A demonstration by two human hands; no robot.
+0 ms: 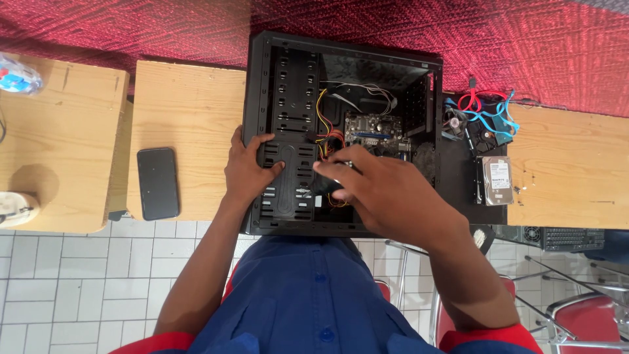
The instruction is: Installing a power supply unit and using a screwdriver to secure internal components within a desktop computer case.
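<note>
Head view shows our left hand (pixel 252 167) spread flat on the open computer case (pixel 341 131) lying on the wooden table (pixel 190 111). Our right hand (pixel 380 187), fingers curled, reaches among the wires (pixel 324 121); whether it grips anything, we cannot tell. We judge a snagged wire could tug loose from the motherboard (pixel 373 128).

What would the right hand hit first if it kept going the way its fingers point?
The right hand points left across the open computer case. It would likely meet the black drive-bay panel first, beside the left hand; depth is unclear.
</note>
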